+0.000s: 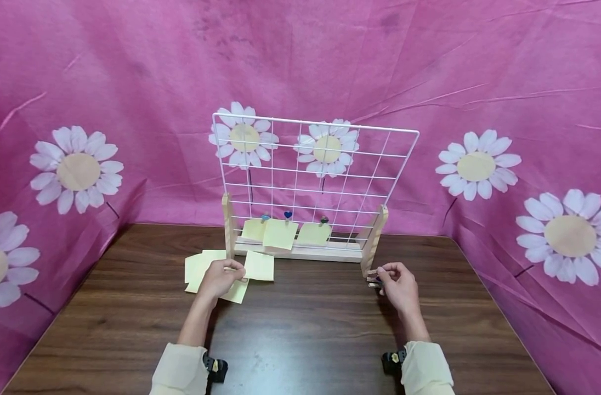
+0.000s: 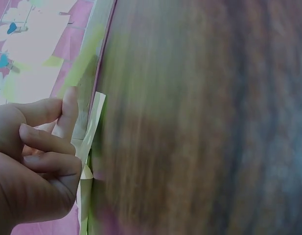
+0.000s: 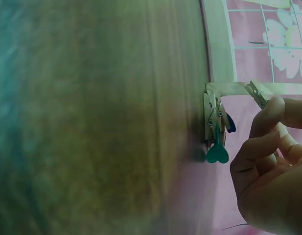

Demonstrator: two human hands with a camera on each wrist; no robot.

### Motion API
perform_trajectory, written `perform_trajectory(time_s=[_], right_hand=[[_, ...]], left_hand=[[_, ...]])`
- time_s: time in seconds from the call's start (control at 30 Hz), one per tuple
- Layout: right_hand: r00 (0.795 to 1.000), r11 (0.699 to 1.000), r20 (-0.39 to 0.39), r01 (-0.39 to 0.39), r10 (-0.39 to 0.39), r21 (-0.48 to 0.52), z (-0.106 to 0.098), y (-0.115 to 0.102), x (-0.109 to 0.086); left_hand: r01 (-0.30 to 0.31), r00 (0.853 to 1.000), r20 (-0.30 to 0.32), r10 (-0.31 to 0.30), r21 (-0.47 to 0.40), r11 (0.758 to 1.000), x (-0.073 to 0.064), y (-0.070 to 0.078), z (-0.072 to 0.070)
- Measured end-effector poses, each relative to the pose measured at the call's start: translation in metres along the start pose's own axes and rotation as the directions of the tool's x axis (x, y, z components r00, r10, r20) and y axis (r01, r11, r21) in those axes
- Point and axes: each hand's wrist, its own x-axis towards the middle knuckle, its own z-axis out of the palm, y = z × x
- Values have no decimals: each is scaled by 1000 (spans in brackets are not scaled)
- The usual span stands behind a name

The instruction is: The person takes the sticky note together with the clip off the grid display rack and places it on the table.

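Note:
My left hand [image 1: 222, 278] pinches a pale yellow sticky note [image 1: 260, 266] between thumb and forefinger; the other fingers are curled. Beneath that hand, more yellow sticky notes [image 1: 196, 270] lie spread on the table. My right hand [image 1: 400, 286] pinches a small wooden clothespin [image 3: 257, 93] by the right foot of a white wire grid [image 1: 310, 176] on a wooden stand [image 1: 230, 225]. Below its fingertips lie several more mini clothespins [image 3: 212, 115], one with a teal heart [image 3: 218, 153] and one with a dark blue heart [image 3: 231, 123].
Three yellow notes hang on the grid's lower rows, including the front one [image 1: 279, 236], held by pins with a light blue, a dark blue heart [image 1: 288, 214] and a dark top. The brown wooden table [image 1: 310, 318] meets a pink daisy-printed cloth [image 1: 157, 164] behind and at the sides.

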Motion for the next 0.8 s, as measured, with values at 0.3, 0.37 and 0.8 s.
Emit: perform_trajectory(time_s=[0.3,0.37,0.8], right_hand=[[1000,985,-8,3,-5,-175,-1,6,-2],[1000,984,3,-2,3,-180,-1,7,0],[990,980,109,-68,90,-189,-4,11,4]], left_hand=[[1,999,-40,4,125,992,-2,5,1],[6,999,-46,1,150,989,-3,7,2],[-38,993,-92,74,343,938,2,8,6]])
